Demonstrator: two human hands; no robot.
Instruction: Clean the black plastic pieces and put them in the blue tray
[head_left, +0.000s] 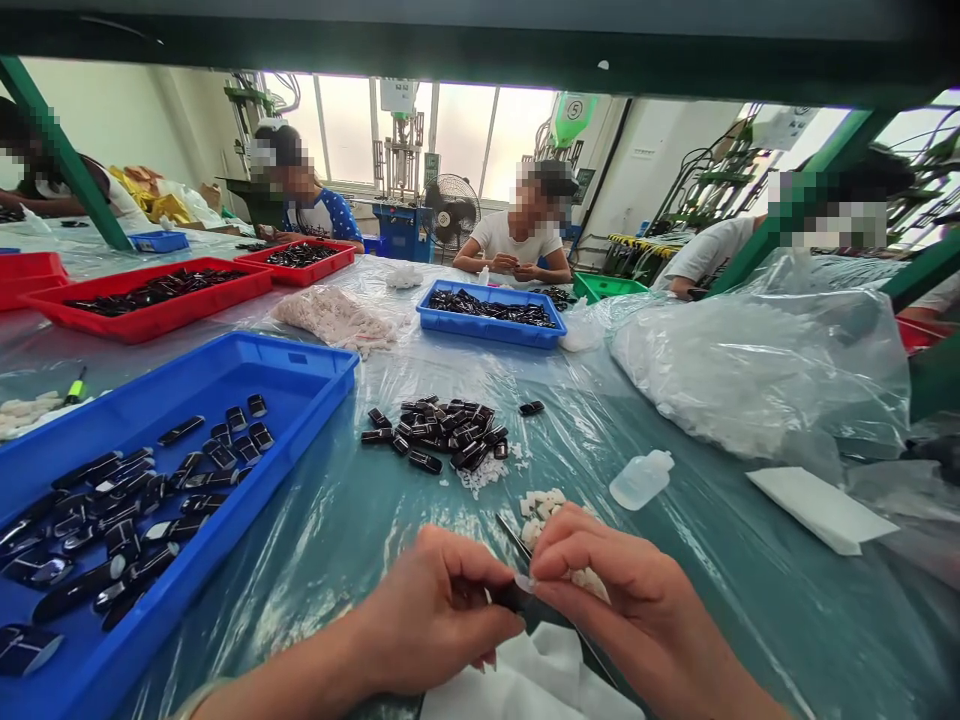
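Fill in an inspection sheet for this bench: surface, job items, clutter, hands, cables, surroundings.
Surface: green table under creased clear plastic.
Job items: small translucent piece at the fingertips; glossy black pieces piled ahead, more in the near blue tray.
Clutter: translucent bottle, folded white sheet, plastic bag, cream blocks.
Hands: right hand pinches the piece; left hand meets it, grip unclear.
Cables: dark lines, cables or hoses, by the back-right machines.
Surroundings: co-workers seated around, pedestal fan behind.

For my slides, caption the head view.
Left hand and right hand meet at a small translucent piece, black parts beyond.
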